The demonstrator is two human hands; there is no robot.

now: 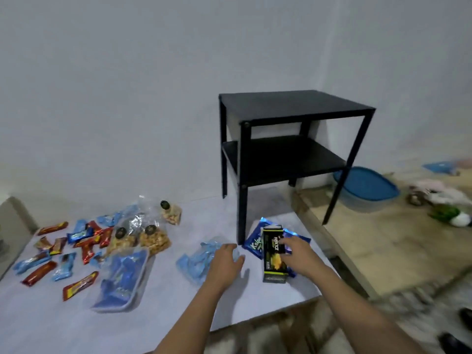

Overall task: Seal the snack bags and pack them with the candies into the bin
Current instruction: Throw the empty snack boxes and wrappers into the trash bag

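Note:
My left hand point(226, 261) lies over a pile of light blue candy wrappers point(195, 261) on the white table point(76, 325), fingers curled down onto it. My right hand point(297, 254) rests on a black snack pack point(273, 256) that lies on a dark blue snack bag point(254, 237). Clear bags of snacks with black clips point(150, 236) sit at centre left. Red and blue candy bars point(63, 251) are scattered on the left. A clear bin with blue packets inside point(121, 279) lies tilted near them.
A black two-shelf side table point(283, 149) stands just behind the snack packs. On the floor to the right are a blue-lidded container point(367, 187), toys and a green item point(449, 215). The table's right edge runs close to my right arm.

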